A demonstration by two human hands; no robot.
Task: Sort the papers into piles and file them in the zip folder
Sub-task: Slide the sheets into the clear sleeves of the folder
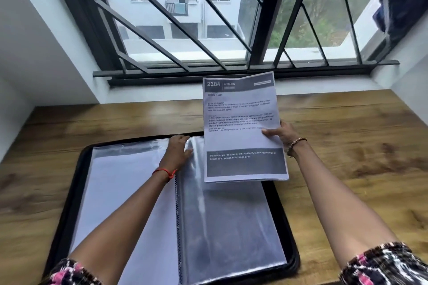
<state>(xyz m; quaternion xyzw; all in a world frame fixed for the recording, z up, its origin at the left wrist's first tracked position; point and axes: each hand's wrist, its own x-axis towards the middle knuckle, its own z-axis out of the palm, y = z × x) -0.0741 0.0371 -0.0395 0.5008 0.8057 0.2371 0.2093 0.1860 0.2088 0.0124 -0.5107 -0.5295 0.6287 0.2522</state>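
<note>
Black zip folder (292, 259) lying open. Left hand (177, 150) pinching top of clear plastic sleeve (231, 226); right hand (279, 134) gripping white printed paper stack (243, 122), unfiled. Filing looking barely underway.

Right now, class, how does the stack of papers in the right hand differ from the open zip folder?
The stack of papers is held above the table by the right hand; the zip folder lies open on it, the left hand pinching one sleeve. The papers are opaque, printed white; the folder shows clear sleeves inside a black edge. The folder is wider. Both are rectangular.
</note>
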